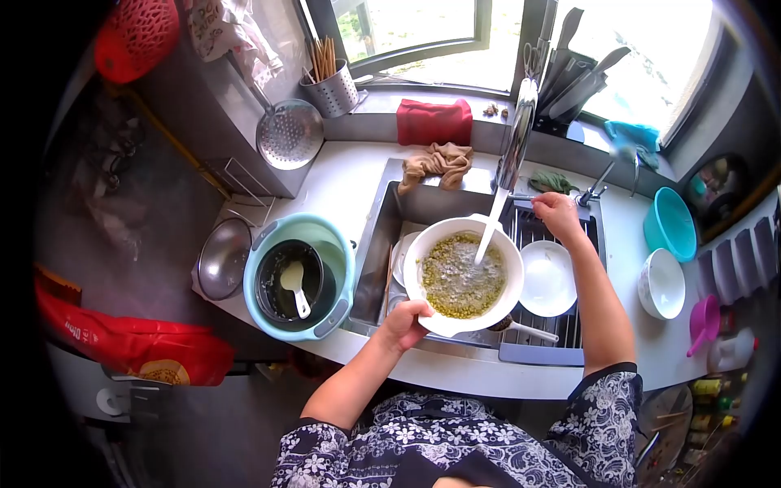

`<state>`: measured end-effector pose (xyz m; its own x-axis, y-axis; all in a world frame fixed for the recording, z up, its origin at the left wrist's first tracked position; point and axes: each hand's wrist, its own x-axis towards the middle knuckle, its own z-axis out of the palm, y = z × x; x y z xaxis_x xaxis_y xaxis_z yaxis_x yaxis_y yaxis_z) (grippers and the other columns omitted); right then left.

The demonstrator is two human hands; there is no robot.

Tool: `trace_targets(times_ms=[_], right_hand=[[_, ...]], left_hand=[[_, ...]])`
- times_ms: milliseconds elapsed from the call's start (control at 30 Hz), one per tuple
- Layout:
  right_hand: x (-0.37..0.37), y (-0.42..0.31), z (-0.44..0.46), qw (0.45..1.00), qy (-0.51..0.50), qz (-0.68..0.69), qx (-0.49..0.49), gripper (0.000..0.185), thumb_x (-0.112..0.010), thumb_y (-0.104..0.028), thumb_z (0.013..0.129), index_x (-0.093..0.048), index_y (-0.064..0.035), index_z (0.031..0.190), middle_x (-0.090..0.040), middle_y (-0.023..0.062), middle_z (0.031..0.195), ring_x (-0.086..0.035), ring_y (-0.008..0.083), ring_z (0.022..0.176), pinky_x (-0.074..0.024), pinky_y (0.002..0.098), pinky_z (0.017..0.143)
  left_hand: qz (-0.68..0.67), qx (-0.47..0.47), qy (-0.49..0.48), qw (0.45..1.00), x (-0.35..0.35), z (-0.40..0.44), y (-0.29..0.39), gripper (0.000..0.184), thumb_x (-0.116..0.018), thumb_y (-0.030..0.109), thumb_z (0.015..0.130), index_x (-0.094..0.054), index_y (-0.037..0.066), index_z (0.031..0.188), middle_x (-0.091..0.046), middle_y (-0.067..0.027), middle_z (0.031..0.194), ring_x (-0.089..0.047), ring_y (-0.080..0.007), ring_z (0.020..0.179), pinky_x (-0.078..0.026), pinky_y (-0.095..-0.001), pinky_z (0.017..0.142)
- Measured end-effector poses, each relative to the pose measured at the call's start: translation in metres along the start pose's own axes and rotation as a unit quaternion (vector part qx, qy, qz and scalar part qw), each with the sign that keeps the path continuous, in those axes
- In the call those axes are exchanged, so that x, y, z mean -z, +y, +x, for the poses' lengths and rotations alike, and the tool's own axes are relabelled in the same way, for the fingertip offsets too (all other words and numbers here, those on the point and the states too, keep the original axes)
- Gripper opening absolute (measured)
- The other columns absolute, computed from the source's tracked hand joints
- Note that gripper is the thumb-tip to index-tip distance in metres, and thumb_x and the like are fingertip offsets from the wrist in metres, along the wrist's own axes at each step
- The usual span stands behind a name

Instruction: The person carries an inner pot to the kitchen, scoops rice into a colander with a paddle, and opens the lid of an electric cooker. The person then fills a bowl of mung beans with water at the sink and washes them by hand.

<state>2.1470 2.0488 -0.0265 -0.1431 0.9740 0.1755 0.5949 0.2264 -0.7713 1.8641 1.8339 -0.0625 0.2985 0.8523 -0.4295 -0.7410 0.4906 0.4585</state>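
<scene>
My left hand (404, 324) grips the lower left rim of a white bowl (515, 281) over the sink (370, 252). Small green beans (455, 289) lie in water inside it. A stream of water (489, 232) runs from the tall chrome faucet (517, 134) into the bowl, and the surface looks bubbly. At the faucet's side, the fingers of my right hand (558, 216) close on its lever (521, 197). Below my right wrist, a white dish (547, 279) rests on the drying rack (571, 325). A handled utensil (533, 330) partly shows from under the bowl.
Left of the sink, a light-blue tub (346, 276) holds a dark pot (272, 305) with a white rice paddle (294, 285). A brown cloth (439, 165) drapes the sink's back edge. Knives stand in a block (561, 89) by the window. A bowl (661, 285) and turquoise basin (671, 224) sit right.
</scene>
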Motion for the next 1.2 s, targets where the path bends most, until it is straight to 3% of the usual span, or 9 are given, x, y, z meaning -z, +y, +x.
trace_targets(times_ms=[267,667,767,833,867,933,1000,1067,1200], right_hand=[[-0.005,0.0,0.006,0.999,0.003,-0.019,-0.029,0.02,-0.06,-0.02,0.074,-0.068,-0.0017,0.075,-0.064,0.0114,0.064,-0.062,0.0212,0.061,-0.0478,0.0323,0.062],[-0.004,0.001,0.029,0.997,0.07,-0.029,-0.02,0.024,-0.058,-0.02,0.075,-0.066,0.0005,0.064,-0.06,0.0096,0.054,-0.059,0.0183,0.054,-0.0473,0.0306,0.058],[-0.004,-0.01,0.02,0.993,0.028,0.036,-0.105,0.026,-0.06,-0.026,0.079,-0.066,-0.0005,0.079,-0.063,0.0076,0.065,-0.059,0.0148,0.06,-0.0469,0.0287,0.058],[-0.01,-0.035,-0.017,0.959,-0.027,0.238,-0.154,0.034,-0.061,-0.03,0.083,-0.061,-0.0022,0.101,-0.063,0.0054,0.085,-0.059,0.0122,0.071,-0.0477,0.0266,0.057],[-0.014,-0.033,-0.035,0.932,-0.107,0.295,-0.18,0.05,-0.059,-0.04,0.083,-0.051,-0.0056,0.118,-0.059,0.008,0.101,-0.058,0.0145,0.082,-0.0493,0.0286,0.064],[-0.027,-0.042,-0.077,0.887,-0.181,0.378,-0.193,0.068,-0.057,-0.049,0.081,-0.039,-0.0044,0.13,-0.054,0.0103,0.112,-0.058,0.0178,0.093,-0.0506,0.031,0.07],[-0.037,-0.066,-0.114,0.796,-0.243,0.521,-0.193,0.072,-0.059,-0.048,0.08,-0.037,-0.0037,0.131,-0.049,0.0118,0.123,-0.051,0.0211,0.11,-0.0423,0.0358,0.092],[-0.043,-0.091,-0.138,0.745,-0.229,0.585,-0.222,0.072,-0.062,-0.044,0.077,-0.036,-0.001,0.13,-0.05,0.0128,0.121,-0.05,0.0219,0.111,-0.0399,0.0359,0.094],[-0.046,-0.129,-0.146,0.756,-0.227,0.582,-0.194,0.067,-0.062,-0.031,0.074,-0.038,0.0021,0.127,-0.052,0.0154,0.117,-0.052,0.0233,0.107,-0.0411,0.0364,0.093]], left_hand=[[0.018,-0.003,0.011,1.0,0.001,-0.002,0.0,0.067,-0.049,-0.003,0.06,-0.036,-0.004,0.126,-0.051,-0.0177,0.118,-0.05,-0.0312,0.11,-0.04,-0.0398,0.098],[0.015,0.006,0.017,1.0,-0.006,-0.009,0.007,0.065,-0.048,-0.003,0.061,-0.037,-0.005,0.124,-0.051,-0.0186,0.117,-0.051,-0.0315,0.109,-0.041,-0.0403,0.097],[0.007,0.015,0.015,1.0,-0.006,-0.012,0.009,0.064,-0.048,-0.002,0.061,-0.037,-0.006,0.124,-0.052,-0.0194,0.116,-0.053,-0.0317,0.107,-0.042,-0.0405,0.096],[0.007,0.012,0.017,1.0,-0.009,-0.019,0.013,0.064,-0.048,-0.002,0.061,-0.037,-0.007,0.124,-0.052,-0.0198,0.116,-0.053,-0.032,0.107,-0.043,-0.0408,0.095],[0.008,0.008,0.019,1.0,-0.011,-0.022,0.016,0.064,-0.048,-0.002,0.061,-0.037,-0.007,0.124,-0.052,-0.0202,0.115,-0.054,-0.0322,0.106,-0.043,-0.0411,0.094],[0.006,0.005,-0.001,1.0,-0.013,-0.031,0.024,0.063,-0.049,-0.001,0.063,-0.037,-0.007,0.124,-0.052,-0.0192,0.116,-0.053,-0.0307,0.106,-0.043,-0.0398,0.094],[0.006,0.001,-0.02,1.0,-0.012,-0.04,0.032,0.062,-0.05,-0.001,0.064,-0.036,-0.006,0.125,-0.052,-0.0182,0.116,-0.053,-0.0292,0.106,-0.043,-0.0384,0.094],[0.001,-0.001,-0.043,0.999,-0.01,-0.049,0.039,0.063,-0.05,-0.001,0.065,-0.036,-0.006,0.126,-0.051,-0.0183,0.117,-0.054,-0.0292,0.106,-0.043,-0.0381,0.094],[0.033,-0.017,-0.055,0.998,-0.016,-0.082,0.062,0.063,-0.051,-0.001,0.067,-0.035,-0.005,0.127,-0.052,-0.0176,0.117,-0.054,-0.0282,0.107,-0.043,-0.0373,0.094]])
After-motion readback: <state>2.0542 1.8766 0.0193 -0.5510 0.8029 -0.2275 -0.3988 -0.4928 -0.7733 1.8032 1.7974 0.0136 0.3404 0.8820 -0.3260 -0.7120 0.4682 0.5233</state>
